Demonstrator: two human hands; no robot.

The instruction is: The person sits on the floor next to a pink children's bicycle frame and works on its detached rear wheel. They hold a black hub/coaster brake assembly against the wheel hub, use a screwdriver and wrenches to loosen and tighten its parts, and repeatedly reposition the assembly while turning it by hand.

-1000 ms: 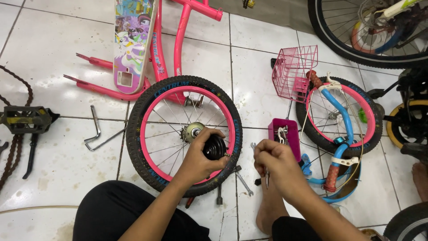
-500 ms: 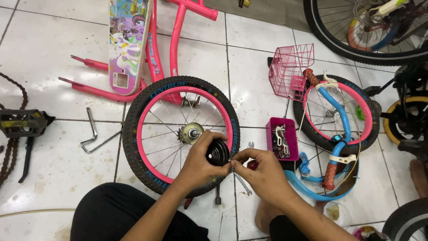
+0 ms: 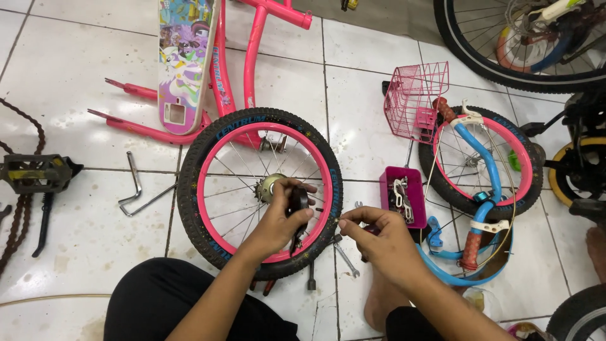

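A small wheel with a black tyre (image 3: 189, 189) and a pink rim lies flat on the tiled floor in front of me. My left hand (image 3: 278, 221) rests over its spokes beside the metal hub (image 3: 270, 186) and grips a black round part (image 3: 298, 201), held on edge. My right hand (image 3: 382, 237) hovers just right of the tyre. Its fingertips pinch a small part (image 3: 341, 220) that is too small to identify. Something dark red shows in its palm. The two hands are a short gap apart.
A pink box (image 3: 386, 189) of metal bits sits right of the wheel, wrenches (image 3: 346, 257) below it. Further right lie a second wheel (image 3: 533, 170) with blue handlebars and a pink basket (image 3: 416, 95). A pink frame (image 3: 251, 57), hex keys (image 3: 134, 189), a pedal crank (image 3: 35, 173) and a chain (image 3: 28, 126) lie behind and left.
My right hand has come left from beside the pink box to the wheel's edge, close to my left hand. My left hand has turned the black part upright.
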